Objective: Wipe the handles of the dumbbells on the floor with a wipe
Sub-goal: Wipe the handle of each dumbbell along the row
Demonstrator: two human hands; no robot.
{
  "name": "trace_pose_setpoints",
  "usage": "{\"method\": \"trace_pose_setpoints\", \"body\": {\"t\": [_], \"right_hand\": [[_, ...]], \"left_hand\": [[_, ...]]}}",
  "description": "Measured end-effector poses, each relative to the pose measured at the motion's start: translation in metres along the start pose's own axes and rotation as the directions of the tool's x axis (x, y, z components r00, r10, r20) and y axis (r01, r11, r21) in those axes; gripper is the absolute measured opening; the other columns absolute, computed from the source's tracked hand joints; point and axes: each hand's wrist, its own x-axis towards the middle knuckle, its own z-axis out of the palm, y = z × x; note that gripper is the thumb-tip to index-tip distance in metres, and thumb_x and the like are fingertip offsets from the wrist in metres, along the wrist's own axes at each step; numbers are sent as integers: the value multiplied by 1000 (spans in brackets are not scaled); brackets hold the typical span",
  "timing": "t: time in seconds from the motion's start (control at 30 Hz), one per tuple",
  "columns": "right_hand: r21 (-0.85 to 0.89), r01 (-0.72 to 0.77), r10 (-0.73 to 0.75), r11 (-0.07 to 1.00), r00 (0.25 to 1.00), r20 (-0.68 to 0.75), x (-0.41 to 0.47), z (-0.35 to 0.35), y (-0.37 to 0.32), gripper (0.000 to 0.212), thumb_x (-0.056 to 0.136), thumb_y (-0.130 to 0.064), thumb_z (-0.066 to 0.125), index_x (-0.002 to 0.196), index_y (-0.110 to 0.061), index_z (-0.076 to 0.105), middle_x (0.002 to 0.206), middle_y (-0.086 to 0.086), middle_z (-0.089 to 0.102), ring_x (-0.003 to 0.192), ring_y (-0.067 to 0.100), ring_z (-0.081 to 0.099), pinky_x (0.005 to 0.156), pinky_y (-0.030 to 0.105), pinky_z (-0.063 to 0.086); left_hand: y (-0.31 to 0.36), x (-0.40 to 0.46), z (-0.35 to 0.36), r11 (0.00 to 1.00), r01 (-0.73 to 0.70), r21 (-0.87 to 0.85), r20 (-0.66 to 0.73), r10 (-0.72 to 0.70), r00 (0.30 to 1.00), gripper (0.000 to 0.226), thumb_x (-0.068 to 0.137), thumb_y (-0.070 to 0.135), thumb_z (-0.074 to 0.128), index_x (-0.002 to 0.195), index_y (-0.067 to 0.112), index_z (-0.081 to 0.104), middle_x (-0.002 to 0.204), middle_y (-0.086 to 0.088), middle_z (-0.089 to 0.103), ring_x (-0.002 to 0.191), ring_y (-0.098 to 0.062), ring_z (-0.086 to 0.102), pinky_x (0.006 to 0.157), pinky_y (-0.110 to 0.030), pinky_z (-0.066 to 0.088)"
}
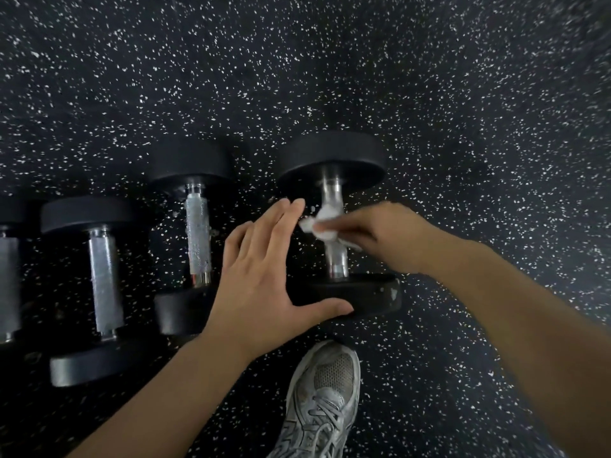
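Observation:
Several black dumbbells with silver handles lie side by side on the speckled floor. On the rightmost dumbbell (332, 153), my right hand (373, 234) presses a crumpled white wipe (322, 224) against the middle of the shiny handle (335, 259). My left hand (264, 276) is spread flat, its thumb resting on that dumbbell's near weight (370, 292) and its fingers pointing up beside the handle. The neighbouring dumbbell (198, 233) lies just left of my left hand, which covers part of its near weight.
Another dumbbell (104, 279) lies further left, and one more (8, 276) is cut off by the left edge. My grey sneaker (322, 398) stands on the floor just below the hands. Black rubber floor (463, 110) with white flecks stretches beyond and to the right.

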Motion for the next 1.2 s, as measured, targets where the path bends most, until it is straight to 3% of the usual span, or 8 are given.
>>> {"method": "trace_pose_setpoints", "body": {"t": [0.13, 0.23, 0.33, 0.47, 0.57, 0.77, 1.07, 1.2], "right_hand": [[101, -11, -16, 995, 966, 258, -11, -6, 2, 33, 104, -36, 50, 127, -58, 59, 120, -19, 71, 101, -2, 66, 94, 23, 51], [152, -3, 9, 988, 999, -35, -3, -8, 6, 35, 104, -34, 49, 133, -52, 56, 100, -24, 64, 71, -9, 58, 70, 13, 47], [-3, -71, 68, 998, 973, -222, 4, -6, 14, 36, 105, -41, 44, 137, -56, 50, 116, -11, 70, 82, 5, 63, 78, 32, 52], [32, -78, 73, 996, 989, 127, -8, -13, 17, 32, 103, -41, 49, 128, -58, 59, 123, -13, 71, 81, 2, 63, 82, 26, 49], [148, -121, 64, 982, 937, 344, -19, -24, 14, 34, 103, -29, 52, 126, -51, 64, 132, -24, 61, 113, 1, 60, 100, 22, 44], [70, -83, 96, 994, 976, -197, -15, -11, 34, 40, 103, -33, 47, 137, -55, 52, 115, -15, 70, 78, 2, 61, 73, 27, 48], [144, -89, 49, 986, 964, 260, -30, -16, 32, 40, 104, -20, 51, 127, -51, 64, 120, -18, 71, 100, -7, 66, 92, 16, 50], [268, -5, 63, 964, 976, -209, -22, -16, 26, 38, 106, -22, 49, 134, -46, 57, 93, -22, 66, 64, -13, 58, 59, 7, 42]], "left_hand": [[-8, -2, -3, 999, -23, 34, -1, 23, 1000, 119, 75, 96, 48, 165, 27, 13, 171, 2, 23, 158, -11, 18, 130, -45, 12], [-8, -3, 2, 999, -14, 40, 20, 13, 1000, 117, 77, 95, 48, 165, 26, 13, 172, 2, 23, 159, -11, 16, 130, -48, 13], [3, 0, 8, 1000, -21, 19, 7, 21, 1000, 117, 78, 93, 49, 166, 24, 15, 171, 1, 25, 159, -12, 18, 129, -51, 16], [15, 7, 13, 1000, -28, -12, 1, 28, 1000, 119, 76, 95, 49, 166, 24, 15, 172, 2, 23, 159, -11, 16, 130, -45, 11], [24, 11, 20, 999, -44, -25, -4, 44, 999, 119, 76, 95, 49, 165, 23, 17, 171, 1, 24, 159, -10, 17, 130, -42, 10], [37, 18, 30, 999, 5, -41, 9, -5, 1000, 127, 69, 101, 44, 166, 25, 10, 172, -2, 21, 159, -17, 19, 129, -50, 13], [37, 22, 29, 999, 13, -34, 30, -12, 999, 130, 67, 101, 48, 166, 27, 9, 173, -1, 18, 159, -16, 17, 130, -50, 11], [26, 15, 21, 1000, 19, 11, 39, -20, 999, 127, 69, 103, 43, 165, 27, 11, 172, -1, 21, 159, -18, 19, 130, -50, 11]]}}
